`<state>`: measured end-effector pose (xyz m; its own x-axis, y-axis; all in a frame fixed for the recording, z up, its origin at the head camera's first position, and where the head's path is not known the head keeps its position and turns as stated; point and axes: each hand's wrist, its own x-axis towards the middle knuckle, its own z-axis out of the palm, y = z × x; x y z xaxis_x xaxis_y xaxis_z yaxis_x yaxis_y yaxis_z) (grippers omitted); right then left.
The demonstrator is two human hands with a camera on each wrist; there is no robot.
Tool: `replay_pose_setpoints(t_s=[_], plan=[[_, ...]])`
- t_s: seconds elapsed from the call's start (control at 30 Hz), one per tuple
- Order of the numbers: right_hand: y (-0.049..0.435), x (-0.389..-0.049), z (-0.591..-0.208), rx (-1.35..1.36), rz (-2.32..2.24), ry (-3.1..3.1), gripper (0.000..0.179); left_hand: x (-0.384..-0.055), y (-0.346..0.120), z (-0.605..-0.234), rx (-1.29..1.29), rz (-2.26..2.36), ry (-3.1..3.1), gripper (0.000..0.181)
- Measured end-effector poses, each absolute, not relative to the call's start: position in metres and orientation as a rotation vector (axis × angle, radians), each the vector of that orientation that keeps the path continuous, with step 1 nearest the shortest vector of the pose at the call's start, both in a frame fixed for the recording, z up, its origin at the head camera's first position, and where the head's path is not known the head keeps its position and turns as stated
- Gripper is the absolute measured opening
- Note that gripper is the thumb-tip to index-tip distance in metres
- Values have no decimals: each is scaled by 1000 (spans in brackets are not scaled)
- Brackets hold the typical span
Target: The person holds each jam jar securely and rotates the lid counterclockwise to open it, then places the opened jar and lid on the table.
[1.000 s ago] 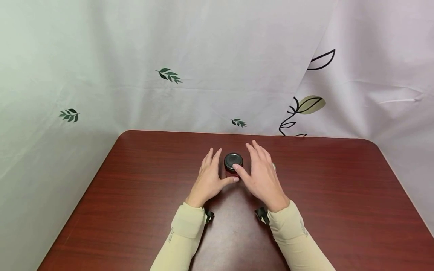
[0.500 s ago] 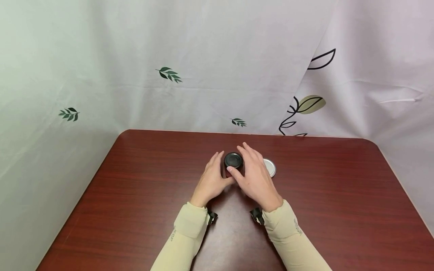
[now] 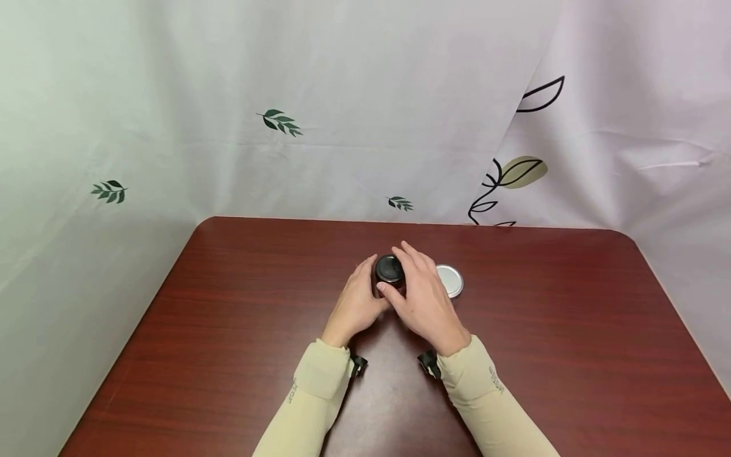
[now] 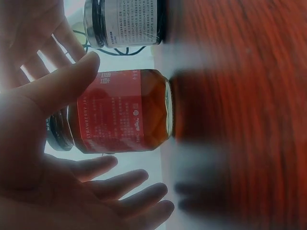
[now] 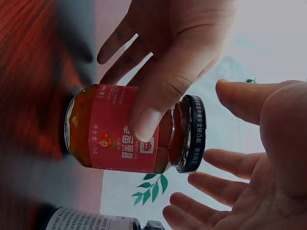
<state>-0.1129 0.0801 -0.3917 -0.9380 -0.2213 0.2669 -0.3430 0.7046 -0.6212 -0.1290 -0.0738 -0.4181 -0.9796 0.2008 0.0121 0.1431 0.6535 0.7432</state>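
Note:
A strawberry jam jar [image 5: 112, 127] with a red label and a black lid [image 3: 389, 268] stands upright on the table between both hands. My left hand [image 3: 356, 308] is around its left and near side: the thumb lies across the label in the right wrist view, and the fingers extend straight along the left side in the left wrist view. My right hand [image 3: 425, 304] is at the jar's right side, fingers spread around the lid level, apart from it in the right wrist view. Its thumb is near the lid's front edge in the head view.
A second jar [image 4: 132, 21] with a white printed label stands to the right of the jam jar; its silver-white lid [image 3: 450, 281] shows beside my right hand. Beneath them is a reddish-brown table [image 3: 257, 304], with a leaf-patterned white curtain [image 3: 342, 165] behind its far edge.
Both hands have closed in on the jam jar from either side, the right one moving left. The second jar's lid has come into view from behind the right hand.

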Motion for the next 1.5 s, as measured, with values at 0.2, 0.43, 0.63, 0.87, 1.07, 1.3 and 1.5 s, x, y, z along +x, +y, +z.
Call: replay_pose_setpoints(t_s=[0.2, 0.43, 0.63, 0.87, 1.07, 1.3, 1.5], plan=[[79, -112, -393, 462, 1046, -2733, 64, -129, -73, -422, 344, 1255, 2799, 79], [77, -112, -393, 472, 1057, -2728, 64, -129, -72, -423, 418, 1271, 2804, 72], [78, -113, -393, 471, 1050, -2719, 63, -131, -71, -423, 444, 1293, 2805, 68], [78, -114, -394, 480, 1047, -2716, 65, -133, -70, -425, 393, 1253, 2809, 71], [77, -114, -394, 487, 1057, -2720, 66, -133, -70, -425, 352, 1222, 2797, 69], [76, -114, -395, 487, 1061, -2720, 66, -132, -70, -425, 309, 1208, 2803, 70], [76, -115, -395, 499, 1051, -2717, 66, -132, -70, -425, 292, 1196, 2809, 70]])
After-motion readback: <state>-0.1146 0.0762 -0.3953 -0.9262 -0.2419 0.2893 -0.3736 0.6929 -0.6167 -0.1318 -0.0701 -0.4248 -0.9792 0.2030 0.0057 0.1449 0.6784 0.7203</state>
